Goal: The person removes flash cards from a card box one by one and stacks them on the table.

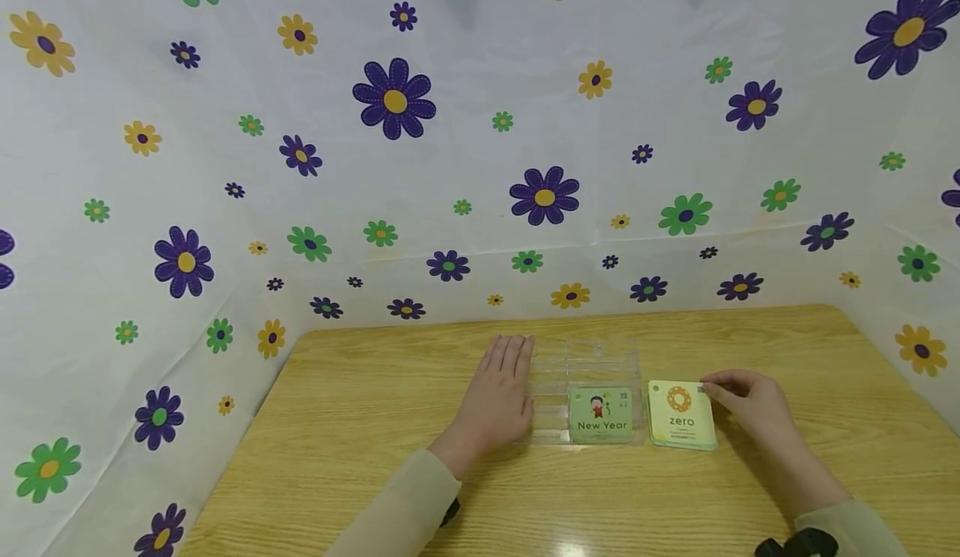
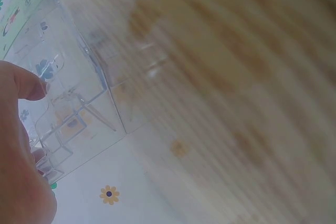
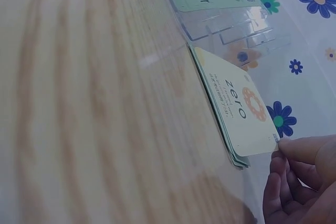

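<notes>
A clear plastic card holder (image 1: 551, 436) with several compartments lies on the table. In its lower right part sits a green "New Year" flash card (image 1: 602, 426). My left hand (image 1: 498, 394) rests along the holder's left side, fingers straight; in the left wrist view its thumb (image 2: 34, 87) touches the clear plastic. To the holder's right lies a small stack of flash cards, a yellow "zero" card (image 1: 681, 424) on top. My right hand (image 1: 753, 407) pinches that card's upper right corner between thumb and fingers. Green card edges (image 3: 219, 116) show beneath it in the right wrist view.
The light wood table (image 1: 360, 424) is bounded at the back and sides by a white cloth (image 1: 480, 165) printed with purple, green and yellow flowers. A dark band (image 1: 806, 543) is on the right wrist.
</notes>
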{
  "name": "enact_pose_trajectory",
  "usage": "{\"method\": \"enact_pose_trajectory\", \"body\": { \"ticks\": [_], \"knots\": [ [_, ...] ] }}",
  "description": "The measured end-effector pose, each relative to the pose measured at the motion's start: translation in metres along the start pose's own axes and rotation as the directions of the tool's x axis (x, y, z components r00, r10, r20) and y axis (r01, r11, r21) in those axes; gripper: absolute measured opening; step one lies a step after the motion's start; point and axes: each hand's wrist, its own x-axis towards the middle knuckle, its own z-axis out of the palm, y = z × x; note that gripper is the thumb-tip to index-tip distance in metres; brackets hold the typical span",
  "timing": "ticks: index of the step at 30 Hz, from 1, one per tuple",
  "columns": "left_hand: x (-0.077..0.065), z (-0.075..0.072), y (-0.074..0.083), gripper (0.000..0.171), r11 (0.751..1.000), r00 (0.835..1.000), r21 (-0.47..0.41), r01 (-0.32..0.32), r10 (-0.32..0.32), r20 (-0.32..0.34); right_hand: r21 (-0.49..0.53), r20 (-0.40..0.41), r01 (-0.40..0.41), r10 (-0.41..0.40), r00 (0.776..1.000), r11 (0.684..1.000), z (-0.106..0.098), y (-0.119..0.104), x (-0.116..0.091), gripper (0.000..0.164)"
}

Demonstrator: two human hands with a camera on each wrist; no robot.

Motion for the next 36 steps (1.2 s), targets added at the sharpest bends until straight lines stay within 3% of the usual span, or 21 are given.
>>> {"method": "enact_pose_trajectory", "body": {
  "ticks": [22,36],
  "knots": [
    [-0.0006,-0.0020,0.0006,0.079,1.000,1.000,-0.003,-0.006,0.006,-0.003,0.001,-0.008,-0.021,0.021,1.000,1.000,0.0025,0.0087,0.0044,0.033],
    [0.0001,-0.0004,0.0004,0.079,1.000,1.000,0.001,0.001,-0.001,0.006,0.066,0.010,-0.038,0.037,0.999,0.997,0.0009,0.0070,0.0048,0.034]
  ]
}}
